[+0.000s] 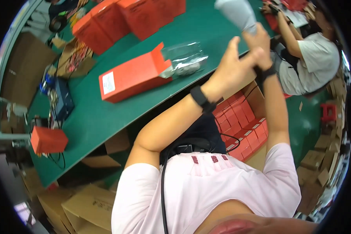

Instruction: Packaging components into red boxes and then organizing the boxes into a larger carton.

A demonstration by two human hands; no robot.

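Observation:
My right hand grips the narrow end of a pale grey, cone-shaped wrapped bundle and holds it up at the table's far right edge. What is inside the wrapping cannot be seen. Close beside it, partly over the right wrist, is my left hand. Its thumb and fingers are apart with nothing between them, a little blurred. To the left, a long red box lies on the green table with its end flaps open. A clear plastic bag sticks out of that open end.
Several red boxes stand at the table's back. An open carton holds cords; a small red box sits at the left end. Below the table's edge, a carton is packed with red boxes. A co-worker sits at right.

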